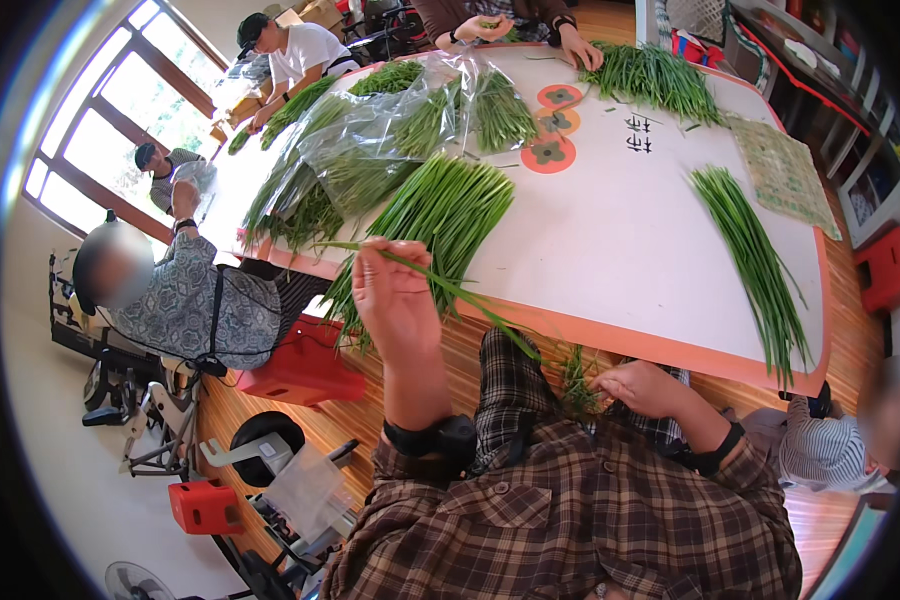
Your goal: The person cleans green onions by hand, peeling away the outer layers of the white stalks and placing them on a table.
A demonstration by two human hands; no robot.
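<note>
My left hand is raised at the table's near edge, a long green stalk pinched between its fingers and slanting down to the right. Behind that hand lies a large pile of long green stalks, possibly garlic chives, partly overhanging the edge. My right hand is low over my lap, fingers curled beside a clump of thin green trimmings; whether it grips anything cannot be told. A neat bundle of green stalks rests near the table's right end.
Clear plastic bags with more greens cover the white table's left part. Another heap of greens lies at the far side, near a co-worker's hand. Other people sit around. A red stool stands at left, and a greenish mat lies at right.
</note>
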